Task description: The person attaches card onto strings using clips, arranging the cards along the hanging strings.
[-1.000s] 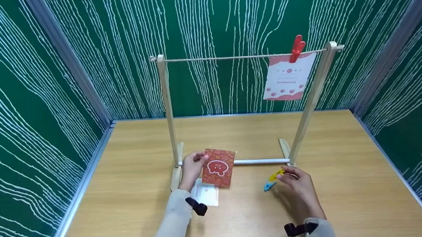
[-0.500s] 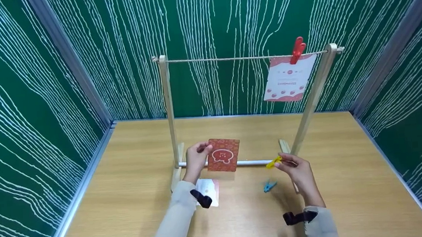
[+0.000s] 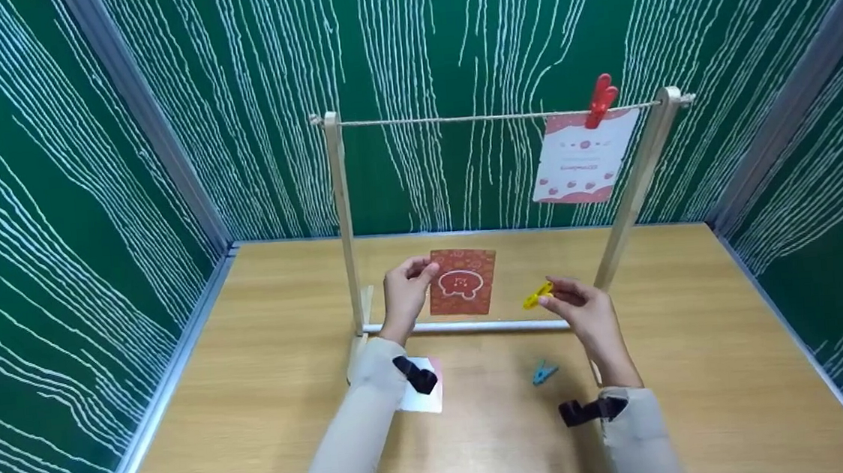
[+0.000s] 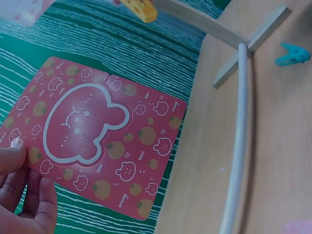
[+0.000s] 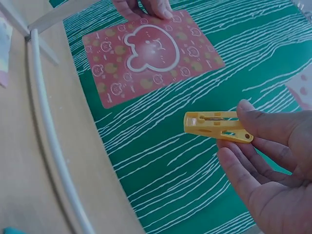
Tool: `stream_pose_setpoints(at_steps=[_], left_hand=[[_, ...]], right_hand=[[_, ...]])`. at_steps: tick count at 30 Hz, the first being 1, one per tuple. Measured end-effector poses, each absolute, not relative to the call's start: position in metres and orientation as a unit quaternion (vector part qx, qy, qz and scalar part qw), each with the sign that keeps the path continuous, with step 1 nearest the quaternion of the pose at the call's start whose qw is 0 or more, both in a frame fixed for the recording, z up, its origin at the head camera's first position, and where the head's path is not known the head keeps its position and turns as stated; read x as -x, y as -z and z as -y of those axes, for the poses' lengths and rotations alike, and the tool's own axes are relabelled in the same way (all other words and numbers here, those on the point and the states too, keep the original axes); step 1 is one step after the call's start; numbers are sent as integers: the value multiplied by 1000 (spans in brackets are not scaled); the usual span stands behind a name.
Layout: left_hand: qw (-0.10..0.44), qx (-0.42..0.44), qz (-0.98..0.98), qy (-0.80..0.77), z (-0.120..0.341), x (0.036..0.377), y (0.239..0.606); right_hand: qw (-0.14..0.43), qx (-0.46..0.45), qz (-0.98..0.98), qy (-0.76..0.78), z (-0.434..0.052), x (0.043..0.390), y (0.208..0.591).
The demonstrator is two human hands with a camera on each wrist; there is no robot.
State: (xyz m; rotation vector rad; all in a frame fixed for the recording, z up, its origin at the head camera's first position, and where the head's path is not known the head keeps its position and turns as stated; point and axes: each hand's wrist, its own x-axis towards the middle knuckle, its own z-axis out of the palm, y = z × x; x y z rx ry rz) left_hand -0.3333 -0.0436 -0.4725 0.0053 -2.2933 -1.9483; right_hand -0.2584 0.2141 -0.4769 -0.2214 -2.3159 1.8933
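Observation:
My left hand (image 3: 407,295) pinches the left edge of a red card (image 3: 463,282) between thumb and fingers. A white-outlined bear face and small fruit prints cover it, as the left wrist view shows. My right hand (image 3: 586,317) holds a yellow clothespin (image 5: 214,126) by its handle end, its nose pointing left toward the card. Both things are in the air within the wooden frame, below the string (image 3: 442,120). On the table under the right hand lies a blue clothespin (image 3: 544,372). A white and pink card (image 3: 430,397) lies partly hidden below my left wrist.
A wooden stand has a left post (image 3: 345,220), a right post (image 3: 636,189) and a white bottom rod (image 3: 489,327). A red clothespin (image 3: 601,102) clips a strawberry card (image 3: 584,156) to the string's right end. Green walls with white lines surround the table (image 3: 254,400).
Both hands have risen and moved farther from me, carrying the red card and the yellow clothespin. The yellow clothespin has come away from beside the blue one, which stays on the table.

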Motion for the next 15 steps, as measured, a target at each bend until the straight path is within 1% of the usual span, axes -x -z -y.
stream_pose_setpoints(at_steps=[6, 15], left_hand=[[86, 12, 750, 655, 37, 338, 456], [110, 49, 746, 655, 23, 343, 434]], right_hand=[[87, 44, 772, -628, -212, 262, 457], [122, 30, 756, -642, -212, 268, 428]])
